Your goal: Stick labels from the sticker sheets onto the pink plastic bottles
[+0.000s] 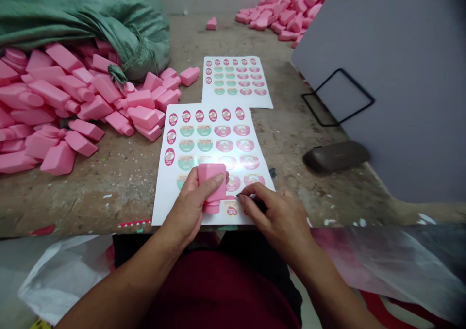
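Observation:
My left hand (191, 198) is wrapped round a small pink plastic bottle (209, 183), its neck pointing toward me and the thumb pressed on its flat side. Beneath it lies a white sheet of stickers (214, 115) with rows of oval, green and pink labels. My right hand (278, 215) is closed in a pinch low over the sheet's right side, round a thin dark pointed tool (260, 205) mostly hidden by the fingers. Close to those fingertips is a label (232, 208) with "BABY" printed on it, between the two hands.
Many pink bottles (105, 89) spill from a green sack (109, 23) on the left. More bottles (287, 13) lie at the back right. Behind the near sheet is a second sticker sheet (236, 98). A grey panel with a black wire stand (338, 96) and a dark case (337, 156) are right.

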### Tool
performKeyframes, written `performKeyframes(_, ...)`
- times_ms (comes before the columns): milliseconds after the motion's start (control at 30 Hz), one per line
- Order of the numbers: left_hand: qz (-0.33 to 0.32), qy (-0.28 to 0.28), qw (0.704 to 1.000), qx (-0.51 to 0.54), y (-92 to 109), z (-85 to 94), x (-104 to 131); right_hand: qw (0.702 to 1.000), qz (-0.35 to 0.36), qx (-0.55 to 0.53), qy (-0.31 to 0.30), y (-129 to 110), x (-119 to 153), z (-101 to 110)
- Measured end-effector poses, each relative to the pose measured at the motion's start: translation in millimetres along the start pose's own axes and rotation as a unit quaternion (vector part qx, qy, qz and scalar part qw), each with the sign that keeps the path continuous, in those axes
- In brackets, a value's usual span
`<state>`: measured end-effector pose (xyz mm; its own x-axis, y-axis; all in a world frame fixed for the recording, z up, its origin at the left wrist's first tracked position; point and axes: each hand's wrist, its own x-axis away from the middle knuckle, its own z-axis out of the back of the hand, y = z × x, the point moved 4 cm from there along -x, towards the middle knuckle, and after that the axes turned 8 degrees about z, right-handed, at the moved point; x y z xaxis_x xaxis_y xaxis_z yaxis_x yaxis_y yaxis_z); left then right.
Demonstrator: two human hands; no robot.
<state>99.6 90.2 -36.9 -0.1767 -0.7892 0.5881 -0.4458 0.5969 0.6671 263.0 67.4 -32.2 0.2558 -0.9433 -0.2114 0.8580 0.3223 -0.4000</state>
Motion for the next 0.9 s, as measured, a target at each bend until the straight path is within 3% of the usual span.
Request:
performKeyframes(100,0.002,0.005,1.000,0.014,0.5,1.1,-0.7,0.999,-0.019,-0.044,-0.014,3.6,1.7,-0.9)
performKeyframes(333,0.009,0.002,0.999,0.042,-0.2,4.6,-5.2,0.999,0.037,0.019,-0.006,-3.2,-0.5,2.8)
performKeyframes(500,0.009,0.003,0.999,0.052,-0.1,4.0,-4.3,0.996,-0.004,-0.078,-0.047,2.4,-3.6,5.6)
performKeyframes(700,0.010,0.003,0.998,0.067,-0.5,3.7,-5.1,0.999,-0.006,-0.030,-0.043,-7.4,13.2,6.3)
performKeyframes(800,0.007,0.000,0.997,0.072,-0.8,4.5,-6.5,0.986,-0.028,-0.134,-0.092,-13.6,20.1,8.5)
performKeyframes(900,0.009,-0.002,0.997,0.070,-1.2,6.0,-7.4,0.928,-0.106,-0.344,-0.099,-7.4,22.3,14.0)
